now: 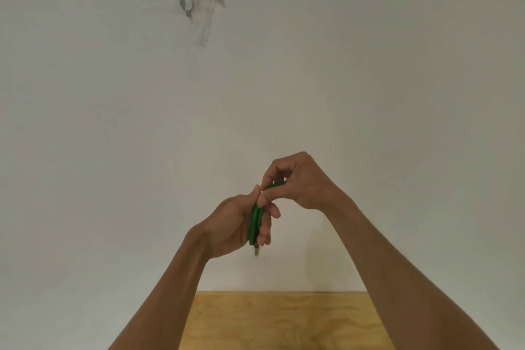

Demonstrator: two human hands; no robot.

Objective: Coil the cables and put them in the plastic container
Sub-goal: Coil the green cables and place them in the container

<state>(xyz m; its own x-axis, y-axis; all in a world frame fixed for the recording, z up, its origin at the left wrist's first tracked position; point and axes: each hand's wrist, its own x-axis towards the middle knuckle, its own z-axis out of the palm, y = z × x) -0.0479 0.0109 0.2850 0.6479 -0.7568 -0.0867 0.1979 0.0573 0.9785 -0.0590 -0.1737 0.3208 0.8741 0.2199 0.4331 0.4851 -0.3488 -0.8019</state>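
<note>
Left hand clamps a coiled green cable; right hand pinches its end; loosening either could unravel the coil.

Green cable mostly hidden inside left hand & right hand; its metal plug tip blurred. Wooden table cut off at near edge. Both forearms too.

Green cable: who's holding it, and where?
Both hands. The left hand grips the folded green cable around its middle; the right hand pinches its top end. A metal plug pokes out below.
</note>
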